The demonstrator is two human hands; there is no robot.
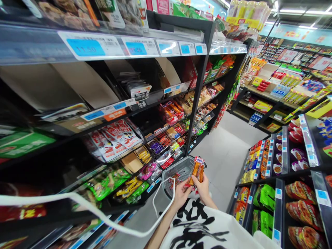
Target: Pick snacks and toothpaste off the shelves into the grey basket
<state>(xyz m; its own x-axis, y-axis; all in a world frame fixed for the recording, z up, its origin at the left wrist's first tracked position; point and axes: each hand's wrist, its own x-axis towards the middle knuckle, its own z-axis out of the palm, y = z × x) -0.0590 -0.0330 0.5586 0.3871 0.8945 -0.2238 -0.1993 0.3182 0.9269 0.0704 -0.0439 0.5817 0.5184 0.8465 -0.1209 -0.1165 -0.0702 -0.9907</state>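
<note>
A clear packet of brown sausage-like sticks with a red and white label is held up in front of my body. My right hand grips its lower right side, thumb on the front. At its lower left edge, the fingers of my left hand are closed on the same packet. Just beyond both hands is a grey shopping basket, with some red-wrapped packets inside it. My hands hide part of the basket and the packet's lower end.
A white cable loops across the lower left toward my hands. Snack shelves with price tags rise on the left. To the right stands a low rack of bagged and bowl-packed food. Pale floor runs between them.
</note>
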